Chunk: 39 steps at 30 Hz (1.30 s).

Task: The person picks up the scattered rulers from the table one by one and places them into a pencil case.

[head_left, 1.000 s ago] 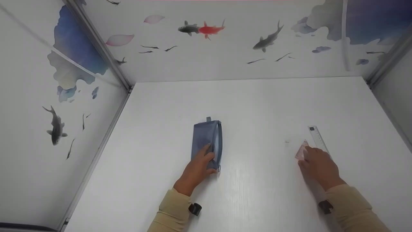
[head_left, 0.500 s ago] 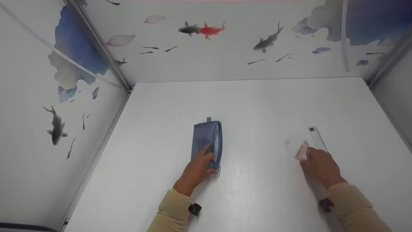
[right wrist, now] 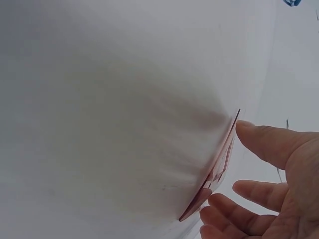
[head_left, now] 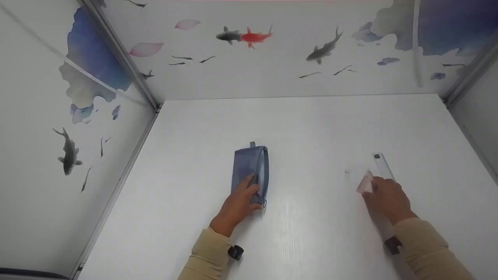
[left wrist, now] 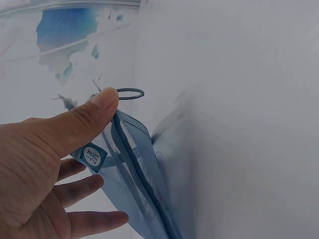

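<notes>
A blue-grey zip pencil case (head_left: 245, 163) lies lengthwise on the white table, its zipper side facing right. My left hand (head_left: 235, 208) grips its near end. In the left wrist view the thumb presses beside a zipper-pull loop (left wrist: 130, 93), and a small label tab (left wrist: 93, 158) shows below it. To the right, a pink transparent set square (head_left: 364, 182) lies on the table. My right hand (head_left: 389, 200) holds its edges between thumb and fingers; the right wrist view shows the thumb at one end and fingertips at the other. Beyond that hand, a clear ruler (head_left: 383, 166) is partly hidden.
A small, faint, clear object (head_left: 347, 171) lies left of the set square, too small to identify. Fish-printed panels (head_left: 288, 77) wall the table at the back and left, with a plain panel (head_left: 476, 112) on the right.
My right hand has shifted slightly right and away from me, uncovering more of the set square, which stays nearly in place. The left hand and pencil case have not moved.
</notes>
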Each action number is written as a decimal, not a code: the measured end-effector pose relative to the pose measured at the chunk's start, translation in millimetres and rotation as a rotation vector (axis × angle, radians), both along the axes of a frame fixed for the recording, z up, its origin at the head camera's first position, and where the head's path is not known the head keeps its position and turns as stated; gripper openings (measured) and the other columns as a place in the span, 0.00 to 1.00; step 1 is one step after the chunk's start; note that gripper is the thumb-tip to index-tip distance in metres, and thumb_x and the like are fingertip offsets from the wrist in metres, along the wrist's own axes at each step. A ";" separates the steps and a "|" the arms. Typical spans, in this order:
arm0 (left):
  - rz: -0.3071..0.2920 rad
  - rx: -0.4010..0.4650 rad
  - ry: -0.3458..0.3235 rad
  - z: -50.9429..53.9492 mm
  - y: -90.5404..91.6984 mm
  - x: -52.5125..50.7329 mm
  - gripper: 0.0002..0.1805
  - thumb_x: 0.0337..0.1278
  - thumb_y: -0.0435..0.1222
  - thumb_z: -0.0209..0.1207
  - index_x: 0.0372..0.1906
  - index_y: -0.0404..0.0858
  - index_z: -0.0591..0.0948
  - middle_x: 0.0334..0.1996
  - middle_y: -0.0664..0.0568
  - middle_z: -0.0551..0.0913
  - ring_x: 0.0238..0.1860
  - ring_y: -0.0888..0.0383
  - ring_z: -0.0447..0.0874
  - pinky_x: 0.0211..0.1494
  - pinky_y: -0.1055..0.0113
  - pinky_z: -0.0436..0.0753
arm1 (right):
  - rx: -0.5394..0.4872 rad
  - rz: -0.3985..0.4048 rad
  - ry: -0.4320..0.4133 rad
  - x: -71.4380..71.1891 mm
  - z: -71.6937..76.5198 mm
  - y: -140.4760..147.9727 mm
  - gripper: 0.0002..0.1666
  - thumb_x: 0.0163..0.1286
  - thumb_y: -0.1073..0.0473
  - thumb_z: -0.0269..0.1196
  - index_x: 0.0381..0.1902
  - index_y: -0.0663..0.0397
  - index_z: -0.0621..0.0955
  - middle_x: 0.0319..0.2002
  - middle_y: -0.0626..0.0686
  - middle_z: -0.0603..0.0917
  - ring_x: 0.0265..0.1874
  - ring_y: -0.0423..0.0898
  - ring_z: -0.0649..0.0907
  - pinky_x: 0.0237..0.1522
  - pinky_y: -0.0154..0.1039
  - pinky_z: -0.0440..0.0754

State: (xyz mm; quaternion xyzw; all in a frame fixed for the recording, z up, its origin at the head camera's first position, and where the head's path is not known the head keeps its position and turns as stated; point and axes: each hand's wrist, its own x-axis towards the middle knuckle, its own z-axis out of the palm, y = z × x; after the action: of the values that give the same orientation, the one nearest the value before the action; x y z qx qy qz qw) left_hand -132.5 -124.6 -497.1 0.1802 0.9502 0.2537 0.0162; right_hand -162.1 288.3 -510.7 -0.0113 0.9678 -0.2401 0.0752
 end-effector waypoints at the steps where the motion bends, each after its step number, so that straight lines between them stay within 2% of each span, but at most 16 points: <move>1: -0.001 0.001 -0.004 -0.4 -0.1 -0.2 0.23 0.46 0.39 0.71 0.47 0.42 0.74 0.71 0.39 0.61 0.68 0.41 0.65 0.59 0.53 0.77 | -0.004 -0.004 0.003 -0.6 -0.2 0.1 0.16 0.66 0.57 0.61 0.40 0.68 0.76 0.30 0.62 0.78 0.29 0.55 0.76 0.26 0.45 0.73; 2: -0.003 0.003 -0.005 -0.8 -0.2 -0.5 0.23 0.46 0.39 0.71 0.47 0.42 0.74 0.71 0.38 0.61 0.68 0.41 0.65 0.58 0.53 0.77 | -0.009 -0.010 0.003 -1.1 -0.5 0.5 0.14 0.65 0.57 0.61 0.37 0.66 0.76 0.28 0.59 0.78 0.28 0.53 0.74 0.24 0.42 0.70; 5: -0.006 0.000 0.007 -2.6 -0.3 -1.4 0.23 0.45 0.38 0.72 0.46 0.42 0.75 0.70 0.38 0.61 0.67 0.40 0.65 0.58 0.53 0.77 | -0.007 -0.017 -0.010 -1.9 -0.9 1.0 0.15 0.65 0.57 0.62 0.38 0.67 0.76 0.30 0.60 0.79 0.29 0.53 0.74 0.26 0.43 0.71; 10: -0.001 0.000 0.010 -2.6 0.1 -1.9 0.23 0.44 0.38 0.72 0.46 0.42 0.75 0.70 0.38 0.62 0.67 0.40 0.66 0.59 0.52 0.76 | -0.022 -0.023 -0.035 -4.0 -1.6 2.8 0.20 0.65 0.57 0.62 0.43 0.72 0.76 0.35 0.67 0.81 0.31 0.55 0.75 0.32 0.50 0.75; 13: 0.004 0.003 -0.004 -0.6 0.7 -1.4 0.23 0.45 0.39 0.72 0.46 0.42 0.75 0.71 0.39 0.61 0.68 0.41 0.65 0.60 0.52 0.75 | -0.030 -0.025 -0.050 -4.6 -1.6 4.3 0.22 0.64 0.57 0.63 0.45 0.73 0.75 0.39 0.70 0.81 0.32 0.55 0.76 0.34 0.51 0.76; 18: 0.007 -0.010 -0.003 -0.1 1.0 -1.6 0.23 0.45 0.39 0.72 0.48 0.42 0.75 0.71 0.39 0.61 0.68 0.41 0.65 0.60 0.53 0.76 | -0.050 -0.024 -0.067 -5.1 -1.2 6.7 0.19 0.63 0.58 0.65 0.39 0.72 0.75 0.35 0.68 0.82 0.29 0.54 0.75 0.29 0.46 0.74; 21: 0.012 -0.015 -0.006 -0.4 1.0 -1.9 0.24 0.45 0.39 0.71 0.49 0.42 0.76 0.71 0.40 0.61 0.68 0.41 0.65 0.60 0.54 0.76 | -0.059 -0.026 -0.076 -5.4 -1.7 7.0 0.18 0.62 0.59 0.66 0.39 0.72 0.75 0.35 0.67 0.81 0.30 0.54 0.75 0.29 0.45 0.73; 28: 0.010 -0.001 -0.008 -0.1 0.2 -0.6 0.24 0.45 0.39 0.72 0.47 0.42 0.75 0.71 0.39 0.61 0.68 0.41 0.65 0.57 0.54 0.78 | -0.036 -0.035 -0.101 -7.4 -1.3 6.4 0.22 0.62 0.60 0.66 0.43 0.75 0.74 0.41 0.73 0.80 0.33 0.58 0.75 0.37 0.55 0.76; 32: 0.006 0.007 0.001 -0.5 -0.1 -0.1 0.22 0.45 0.39 0.72 0.44 0.42 0.74 0.71 0.40 0.61 0.68 0.40 0.64 0.58 0.53 0.77 | -0.036 -0.045 -0.125 -7.3 1.8 5.6 0.29 0.62 0.59 0.66 0.51 0.80 0.71 0.47 0.77 0.77 0.41 0.65 0.77 0.44 0.60 0.76; 34: 0.012 0.008 -0.004 -0.8 0.5 -0.1 0.22 0.45 0.39 0.72 0.45 0.43 0.74 0.71 0.40 0.61 0.68 0.41 0.65 0.59 0.53 0.77 | -0.039 -0.046 -0.135 -6.5 2.8 5.1 0.34 0.63 0.59 0.66 0.56 0.81 0.68 0.53 0.79 0.74 0.47 0.69 0.76 0.50 0.63 0.74; 39: 0.014 0.001 0.005 -2.3 1.2 -0.5 0.22 0.44 0.39 0.72 0.43 0.43 0.75 0.71 0.41 0.62 0.67 0.41 0.67 0.58 0.54 0.77 | -0.060 -0.061 -0.159 -6.4 2.0 4.5 0.38 0.63 0.58 0.66 0.60 0.81 0.65 0.56 0.79 0.71 0.51 0.70 0.74 0.53 0.64 0.71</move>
State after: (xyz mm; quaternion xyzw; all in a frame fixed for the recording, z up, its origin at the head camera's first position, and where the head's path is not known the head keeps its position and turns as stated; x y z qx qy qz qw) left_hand -133.0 -123.4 -499.4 0.1741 0.9514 0.2538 0.0122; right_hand -168.5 292.8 -508.7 0.0351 0.9510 -0.2715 0.1439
